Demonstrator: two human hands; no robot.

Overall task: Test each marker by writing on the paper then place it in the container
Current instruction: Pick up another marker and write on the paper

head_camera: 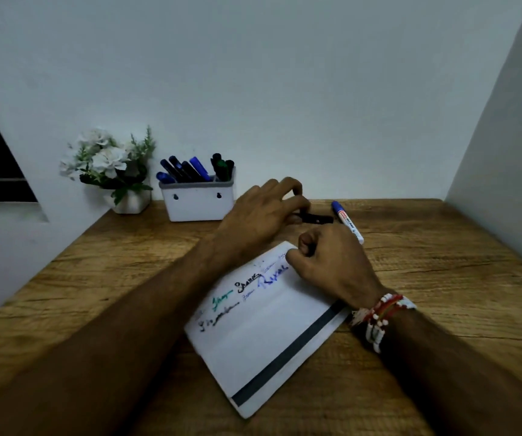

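Item: black marker [316, 219], near the tabletop's [442, 278] far edge, beyond the paper [269, 335]. Left hand [259, 215] pinches it; right hand [332, 262] clenched at its other end (apparently uncapping). Pull straight apart. Container [198, 201] far-left; blue marker [347, 221] beside.

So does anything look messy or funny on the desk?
Not really. The paper lies crooked on the table, and one blue-capped marker lies loose beside the hands instead of standing in the white container with the rest. Nothing looks spilled or broken.
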